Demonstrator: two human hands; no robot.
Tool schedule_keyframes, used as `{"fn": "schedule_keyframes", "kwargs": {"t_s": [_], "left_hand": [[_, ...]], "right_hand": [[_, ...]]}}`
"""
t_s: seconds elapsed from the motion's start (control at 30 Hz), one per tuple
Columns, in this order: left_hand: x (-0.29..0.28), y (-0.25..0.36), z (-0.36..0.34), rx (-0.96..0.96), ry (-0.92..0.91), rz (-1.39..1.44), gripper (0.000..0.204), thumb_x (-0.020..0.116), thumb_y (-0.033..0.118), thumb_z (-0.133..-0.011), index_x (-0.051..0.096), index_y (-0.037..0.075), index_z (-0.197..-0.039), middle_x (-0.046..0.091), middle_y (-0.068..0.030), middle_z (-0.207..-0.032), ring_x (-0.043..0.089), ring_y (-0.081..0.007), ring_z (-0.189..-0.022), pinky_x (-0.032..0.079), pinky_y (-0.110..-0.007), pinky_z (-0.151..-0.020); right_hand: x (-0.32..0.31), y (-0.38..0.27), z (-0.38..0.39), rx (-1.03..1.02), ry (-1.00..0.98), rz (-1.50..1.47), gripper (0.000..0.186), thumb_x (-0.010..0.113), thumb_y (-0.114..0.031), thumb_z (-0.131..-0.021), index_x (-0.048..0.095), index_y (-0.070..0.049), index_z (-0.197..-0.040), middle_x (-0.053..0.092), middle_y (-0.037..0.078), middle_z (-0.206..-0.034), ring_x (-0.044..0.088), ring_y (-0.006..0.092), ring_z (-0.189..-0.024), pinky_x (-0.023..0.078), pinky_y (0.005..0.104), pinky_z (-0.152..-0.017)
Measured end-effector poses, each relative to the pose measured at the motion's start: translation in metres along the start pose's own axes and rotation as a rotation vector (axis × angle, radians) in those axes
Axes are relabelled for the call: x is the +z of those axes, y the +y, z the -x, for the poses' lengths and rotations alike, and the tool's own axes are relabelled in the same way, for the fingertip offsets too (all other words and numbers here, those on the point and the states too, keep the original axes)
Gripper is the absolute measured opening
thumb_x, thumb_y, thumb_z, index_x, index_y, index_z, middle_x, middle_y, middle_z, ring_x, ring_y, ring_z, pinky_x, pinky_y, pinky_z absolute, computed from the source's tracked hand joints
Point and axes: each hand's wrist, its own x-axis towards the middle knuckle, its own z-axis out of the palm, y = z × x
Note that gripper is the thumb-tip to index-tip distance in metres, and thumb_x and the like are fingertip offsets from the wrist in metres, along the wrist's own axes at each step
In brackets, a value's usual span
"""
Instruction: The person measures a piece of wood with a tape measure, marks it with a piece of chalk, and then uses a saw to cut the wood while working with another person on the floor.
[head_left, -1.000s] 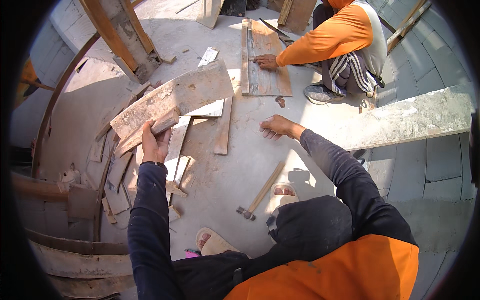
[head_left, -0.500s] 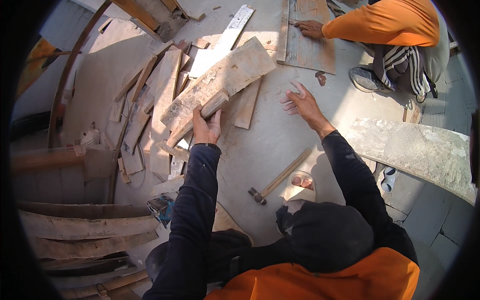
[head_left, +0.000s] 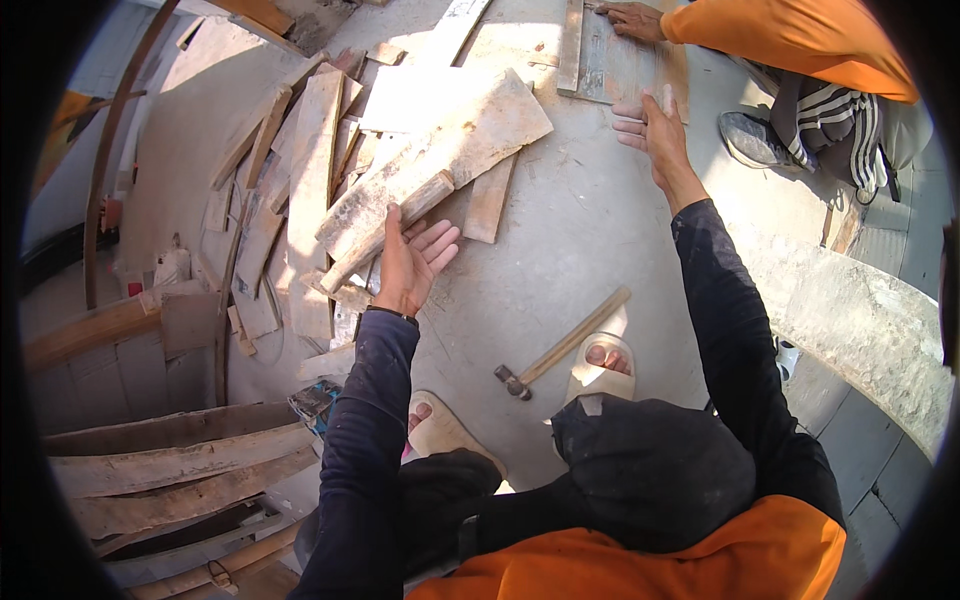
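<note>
My left hand [head_left: 412,262] is open, palm up, its fingers spread beside a short wooden strip [head_left: 392,230]. The thumb is at the strip's edge; I cannot tell whether it touches. That strip lies along the near edge of a wide, dusty board [head_left: 455,145], which rests slantwise over a heap of scrap wood. Farther right, my right hand [head_left: 655,140] reaches out open, holding nothing, just short of a weathered wooden panel [head_left: 630,65]. A hammer [head_left: 560,345] with a wooden handle lies on the floor between my arms, beside my sandalled foot [head_left: 605,365].
A co-worker's hand [head_left: 632,20] rests on the panel at the far right, with a shoe [head_left: 752,140] nearby. Loose planks [head_left: 312,180] pile up at left. Curved boards [head_left: 180,450] are stacked at lower left. One pale, crusted board [head_left: 860,320] spans the right side.
My left hand has let go of the wooden strip and opened, leaving strip and board on the heap. My right hand has moved farther away and to the right, toward the panel.
</note>
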Motion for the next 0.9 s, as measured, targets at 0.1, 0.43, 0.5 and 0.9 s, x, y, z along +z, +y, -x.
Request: {"fn": "schedule_keyframes", "kwargs": {"t_s": [0.1,0.43,0.5,0.9], "left_hand": [[0.013,0.013,0.020,0.249,0.091,-0.785,0.059,0.080,0.050,-0.095,0.065,0.003,-0.129,0.073,-0.0134,-0.119,0.076,-0.0261,-0.097,0.062,-0.038,-0.079],[-0.027,0.057,-0.007,0.750,0.083,-1.847,0.059,0.079,0.031,-0.089,0.063,0.012,-0.142,0.075,-0.0214,-0.126,0.074,-0.0377,-0.114,0.057,-0.048,-0.099],[-0.010,0.066,0.013,0.673,0.056,-1.858,0.058,0.076,0.030,-0.090,0.062,0.010,-0.143,0.076,-0.0232,-0.121,0.074,-0.0376,-0.112,0.057,-0.048,-0.099],[-0.023,0.040,0.068,0.622,0.025,-1.789,0.055,0.077,0.037,-0.091,0.065,0.002,-0.132,0.078,-0.0247,-0.105,0.075,-0.0424,-0.099,0.057,-0.052,-0.090]], "right_hand": [[-0.003,0.012,0.001,0.032,0.023,0.001,0.095,0.053,-0.041,-0.112,-0.010,-0.002,-0.171,0.074,0.022,-0.122,0.074,0.0298,-0.103,0.061,0.0398,-0.088],[-0.019,0.027,0.035,0.066,-0.006,0.031,0.083,0.052,-0.044,-0.113,0.009,-0.003,-0.170,0.072,0.024,-0.126,0.072,0.0296,-0.107,0.060,0.0395,-0.091],[-0.034,0.034,0.036,0.072,-0.013,0.029,0.078,0.052,-0.045,-0.113,0.017,-0.003,-0.168,0.071,0.024,-0.127,0.072,0.0295,-0.107,0.060,0.0393,-0.091],[-0.006,0.048,0.067,0.110,-0.228,0.352,0.053,0.053,-0.036,-0.112,0.051,-0.007,-0.158,0.075,0.011,-0.120,0.071,0.0196,-0.098,0.060,0.0332,-0.088]]}}
